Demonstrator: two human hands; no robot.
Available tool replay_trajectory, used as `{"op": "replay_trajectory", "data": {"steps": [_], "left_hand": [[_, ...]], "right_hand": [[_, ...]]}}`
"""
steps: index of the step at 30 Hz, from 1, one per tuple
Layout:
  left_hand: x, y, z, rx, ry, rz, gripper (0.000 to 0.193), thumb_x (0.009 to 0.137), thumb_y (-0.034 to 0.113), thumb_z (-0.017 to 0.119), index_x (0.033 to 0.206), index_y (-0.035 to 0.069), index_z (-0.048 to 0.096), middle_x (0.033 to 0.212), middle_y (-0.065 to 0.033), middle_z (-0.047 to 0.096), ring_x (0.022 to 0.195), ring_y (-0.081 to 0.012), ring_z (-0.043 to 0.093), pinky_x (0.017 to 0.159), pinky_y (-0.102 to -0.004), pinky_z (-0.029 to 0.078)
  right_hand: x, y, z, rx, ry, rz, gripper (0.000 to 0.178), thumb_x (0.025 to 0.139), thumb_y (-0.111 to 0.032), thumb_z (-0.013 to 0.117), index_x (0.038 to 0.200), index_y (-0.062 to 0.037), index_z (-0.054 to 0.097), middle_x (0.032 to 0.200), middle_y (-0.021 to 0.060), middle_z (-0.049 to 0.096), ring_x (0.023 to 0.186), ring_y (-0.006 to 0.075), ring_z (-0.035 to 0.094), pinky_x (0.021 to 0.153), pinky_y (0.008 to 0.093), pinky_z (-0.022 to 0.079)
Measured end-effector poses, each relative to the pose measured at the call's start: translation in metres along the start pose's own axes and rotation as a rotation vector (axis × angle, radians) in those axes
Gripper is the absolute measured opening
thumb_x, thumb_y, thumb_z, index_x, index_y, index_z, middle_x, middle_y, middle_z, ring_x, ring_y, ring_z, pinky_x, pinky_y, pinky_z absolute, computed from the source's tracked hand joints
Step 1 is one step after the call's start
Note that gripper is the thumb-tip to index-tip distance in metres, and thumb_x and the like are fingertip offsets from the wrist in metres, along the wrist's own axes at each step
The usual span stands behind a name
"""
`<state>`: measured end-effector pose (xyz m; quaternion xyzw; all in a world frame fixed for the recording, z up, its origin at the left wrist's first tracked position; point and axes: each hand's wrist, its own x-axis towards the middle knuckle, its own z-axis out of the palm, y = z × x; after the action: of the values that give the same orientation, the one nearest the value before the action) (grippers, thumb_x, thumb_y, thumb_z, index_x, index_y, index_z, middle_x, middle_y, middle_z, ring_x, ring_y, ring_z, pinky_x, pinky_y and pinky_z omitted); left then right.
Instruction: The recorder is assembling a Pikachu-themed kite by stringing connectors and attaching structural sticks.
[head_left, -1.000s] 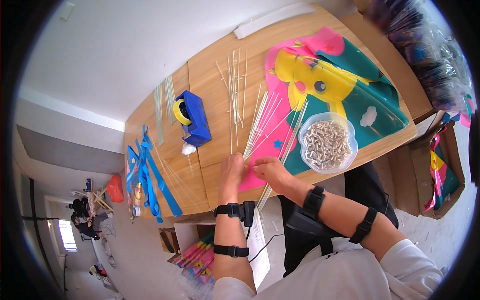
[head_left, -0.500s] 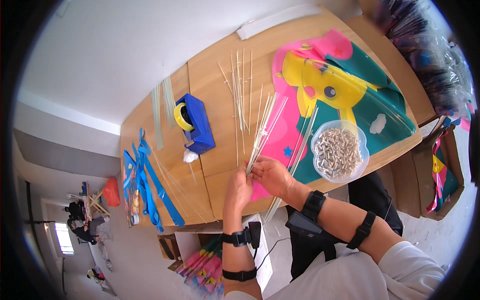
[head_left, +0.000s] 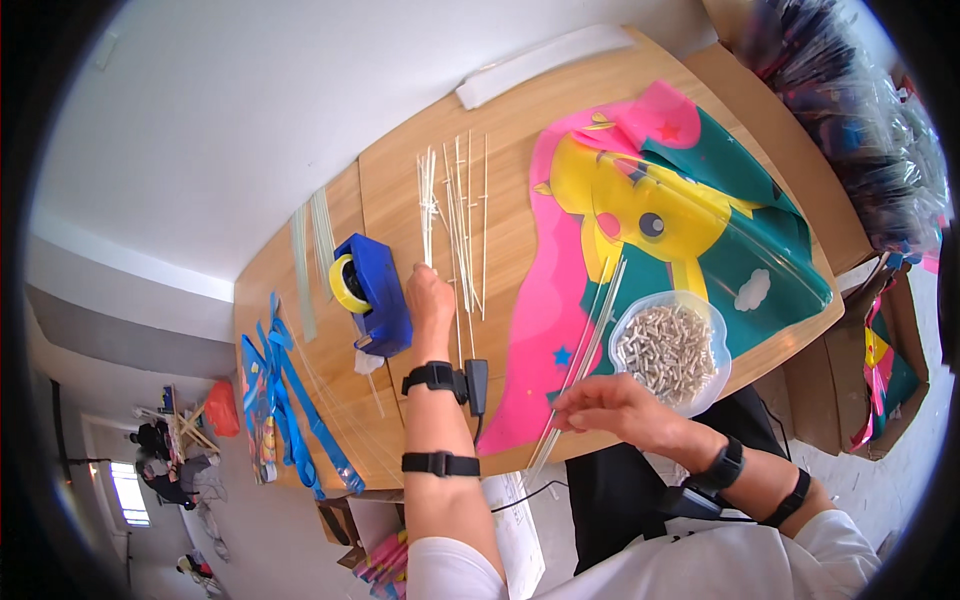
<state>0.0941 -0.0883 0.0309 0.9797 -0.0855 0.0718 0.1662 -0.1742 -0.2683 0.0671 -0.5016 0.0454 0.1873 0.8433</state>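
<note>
A bundle of thin white rods point(head_left: 427, 215), some with small sleeves on them, is gripped at its near end by my left hand point(head_left: 430, 305). The bundle lies over the wooden table, left of a loose group of similar rods point(head_left: 468, 225). My right hand point(head_left: 620, 408) holds nothing that I can see; its fingers are loosely bent and apart. Its fingertips hover over or touch another set of long pale rods point(head_left: 590, 345) lying across the printed sheet; contact cannot be made out. Beside it stands a clear tub point(head_left: 722, 352) of short silvery tubes point(head_left: 665, 350).
A pink, green and yellow printed sheet point(head_left: 740, 235) covers the table's right side. A blue tape dispenser point(head_left: 385, 290) stands left of my left hand. Blue ribbons point(head_left: 290, 390) lie at the left end. Open cardboard boxes point(head_left: 800, 385) stand beyond the right edge.
My hands, together on the bundle before, have come apart. The left has carried the bundle left and away from me; the right has let go and moved right, to the rods near the tub.
</note>
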Motion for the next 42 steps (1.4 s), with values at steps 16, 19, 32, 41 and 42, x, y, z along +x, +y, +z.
{"op": "replay_trajectory", "data": {"steps": [16, 19, 32, 41, 42], "left_hand": [[-0.119, 0.076, -0.02, -0.389, -0.33, -0.017, 0.014, 0.077, 0.013, 0.067, 0.077, 0.003, 0.058, 0.072, -0.0159, 0.058, 0.071, -0.0345, 0.06, 0.065, -0.0417, 0.047], [-0.178, 0.081, -0.003, -0.353, -0.267, 0.145, 0.021, 0.072, 0.012, 0.073, 0.084, 0.001, 0.059, 0.077, -0.0141, 0.059, 0.072, -0.0299, 0.059, 0.066, -0.0396, 0.047], [-0.205, 0.083, 0.029, -0.108, -0.088, 0.211, 0.013, 0.075, 0.007, 0.066, 0.075, 0.001, 0.055, 0.076, -0.0178, 0.059, 0.078, -0.0379, 0.056, 0.066, -0.0464, 0.044], [-0.206, 0.077, 0.036, -0.178, -0.086, 0.137, 0.013, 0.076, 0.006, 0.065, 0.072, 0.001, 0.053, 0.074, -0.0183, 0.058, 0.074, -0.0376, 0.057, 0.065, -0.0454, 0.044], [-0.205, 0.072, 0.035, -0.211, -0.104, 0.111, 0.011, 0.076, 0.005, 0.064, 0.073, 0.001, 0.054, 0.075, -0.019, 0.058, 0.074, -0.0377, 0.057, 0.066, -0.0454, 0.044]], "right_hand": [[-0.067, -0.015, -0.058, -0.222, 0.368, -0.127, 0.01, 0.088, -0.006, 0.06, 0.092, 0.0027, 0.062, 0.076, 0.0029, 0.062, 0.07, 0.0073, 0.057, 0.064, 0.0216, 0.047], [-0.08, -0.017, -0.065, -0.342, 0.443, -0.173, 0.008, 0.086, -0.004, 0.06, 0.089, 0.0026, 0.062, 0.074, 0.0023, 0.061, 0.069, 0.0071, 0.056, 0.062, 0.0217, 0.046], [-0.108, -0.002, -0.081, -0.635, 0.598, -0.421, 0.007, 0.078, -0.004, 0.059, 0.077, 0.003, 0.059, 0.064, 0.0134, 0.059, 0.061, 0.0223, 0.06, 0.056, 0.034, 0.045], [-0.085, -0.019, -0.069, -0.781, 0.61, -0.51, 0.007, 0.076, -0.006, 0.057, 0.075, 0.001, 0.058, 0.07, 0.0223, 0.059, 0.069, 0.0392, 0.059, 0.06, 0.0421, 0.047], [-0.082, -0.017, -0.069, -0.818, 0.621, -0.519, 0.008, 0.076, -0.006, 0.056, 0.075, 0.0008, 0.059, 0.07, 0.0222, 0.059, 0.069, 0.0392, 0.059, 0.06, 0.0426, 0.047]]}}
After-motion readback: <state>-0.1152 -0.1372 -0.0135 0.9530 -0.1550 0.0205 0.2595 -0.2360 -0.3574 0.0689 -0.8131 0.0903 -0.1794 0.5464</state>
